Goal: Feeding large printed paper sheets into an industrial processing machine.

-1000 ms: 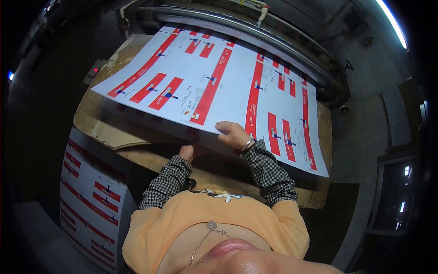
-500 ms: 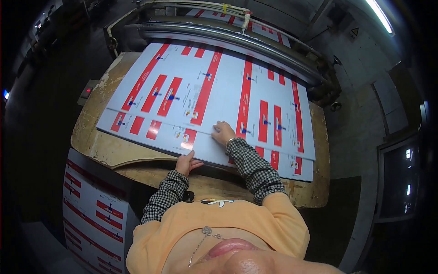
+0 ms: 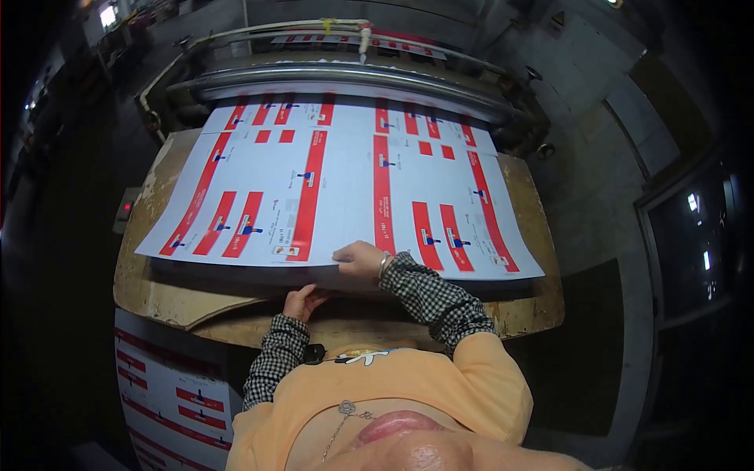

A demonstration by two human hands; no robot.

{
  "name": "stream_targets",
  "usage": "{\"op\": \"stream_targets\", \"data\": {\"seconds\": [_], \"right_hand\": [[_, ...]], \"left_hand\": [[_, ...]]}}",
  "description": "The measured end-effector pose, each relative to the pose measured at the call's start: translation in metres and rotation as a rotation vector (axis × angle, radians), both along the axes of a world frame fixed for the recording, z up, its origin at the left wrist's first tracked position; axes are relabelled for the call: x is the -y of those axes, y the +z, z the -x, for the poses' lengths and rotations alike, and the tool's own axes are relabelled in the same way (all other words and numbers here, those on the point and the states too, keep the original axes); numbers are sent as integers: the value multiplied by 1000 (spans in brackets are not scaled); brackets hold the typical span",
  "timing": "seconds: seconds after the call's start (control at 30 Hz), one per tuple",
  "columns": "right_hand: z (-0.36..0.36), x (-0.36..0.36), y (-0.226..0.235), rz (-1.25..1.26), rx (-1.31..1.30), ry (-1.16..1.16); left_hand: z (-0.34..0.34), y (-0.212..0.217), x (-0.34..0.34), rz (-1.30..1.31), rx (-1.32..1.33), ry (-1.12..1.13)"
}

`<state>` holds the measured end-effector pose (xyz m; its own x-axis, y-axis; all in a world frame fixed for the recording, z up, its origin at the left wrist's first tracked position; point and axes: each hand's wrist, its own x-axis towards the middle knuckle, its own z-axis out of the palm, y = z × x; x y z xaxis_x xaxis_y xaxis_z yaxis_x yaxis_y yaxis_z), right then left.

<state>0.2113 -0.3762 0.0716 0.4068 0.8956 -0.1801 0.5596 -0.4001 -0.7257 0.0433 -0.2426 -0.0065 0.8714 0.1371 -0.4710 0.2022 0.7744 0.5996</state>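
On the near side of the steel roller [image 3: 345, 74], the printed sheet [image 3: 345, 204], white with red bands and blue marks, lay over a worn wooden table [image 3: 157, 292], its near edge raised above a dark shadow that hid what was beneath. Another printed sheet [image 3: 353, 114] met its far end and ran out of sight at the roller; which overlapped the other was hard to tell. The right hand [image 3: 361, 257] pinched the near edge close to its middle, though any fingers underneath were hidden. Just below that edge, the left hand [image 3: 302, 304] had its fingers partly lost in shade, so whether it gripped anything could not be told. Down to the left, more red-and-white print [image 3: 169, 392] was cut off by the lower rim. A pale pipe [image 3: 365, 39] ran above the roller, and a switch box [image 3: 126, 209] glowed red beside the table, in a dim room blackening toward the edges.
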Motion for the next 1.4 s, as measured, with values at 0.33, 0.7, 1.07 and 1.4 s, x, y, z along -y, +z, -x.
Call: {"op": "stream_targets", "data": {"seconds": [0.33,0.7,1.07,1.4], "right_hand": [[21,22,-32,-32,84,91],[-30,-32,-62,70,184,-277],[4,1,-37,27,160,113],[26,21,-21,-170,79,25]], "left_hand": [[-5,-7,4,-75,-82,145],[-3,4,7,-75,-70,109],[1,3,-7,-43,-68,-22],[0,-24,2,-38,-60,125]]}}
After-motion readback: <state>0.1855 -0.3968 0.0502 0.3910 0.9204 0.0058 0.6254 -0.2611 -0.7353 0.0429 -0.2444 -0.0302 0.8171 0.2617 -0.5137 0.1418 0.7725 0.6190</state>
